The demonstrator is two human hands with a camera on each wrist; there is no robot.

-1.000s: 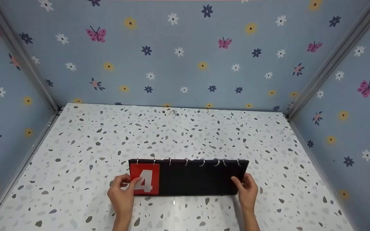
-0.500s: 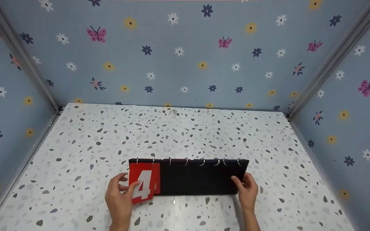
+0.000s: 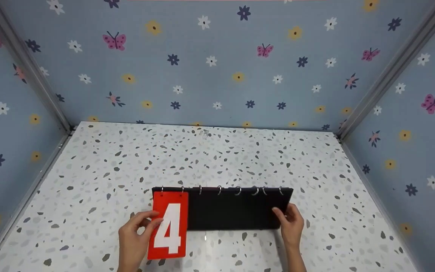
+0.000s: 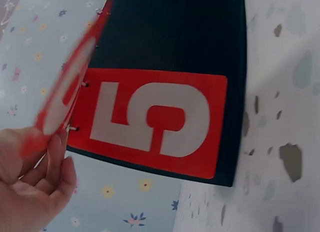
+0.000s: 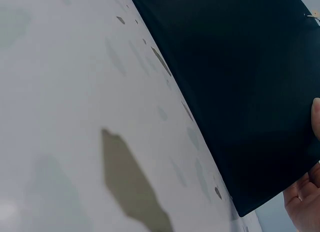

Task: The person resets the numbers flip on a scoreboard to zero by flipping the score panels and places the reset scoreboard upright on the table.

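Note:
A black flip scoreboard (image 3: 232, 209) with metal rings along its top edge stands tilted on the table. From its left rings hangs a red number card (image 3: 181, 223) with a white 4, swung out toward me. My left hand (image 3: 136, 236) pinches that card's left edge between thumb and fingers. In the left wrist view the lifted card (image 4: 70, 86) looks blurred, and behind it another red card (image 4: 167, 164) with a white 5 lies against the board. My right hand (image 3: 292, 226) grips the board's right end, thumb in front; the other fingers are partly hidden behind it.
The speckled white tabletop (image 3: 210, 158) extends behind and around the board. Blue walls with flowers and butterflies, such as the back wall (image 3: 210, 83), enclose it at the back and both sides, with grey metal posts at the corners.
The left hand has drawn the 4 card off the board, outward and toward me, so it appears longer and lower. The right hand and the board have stayed in place.

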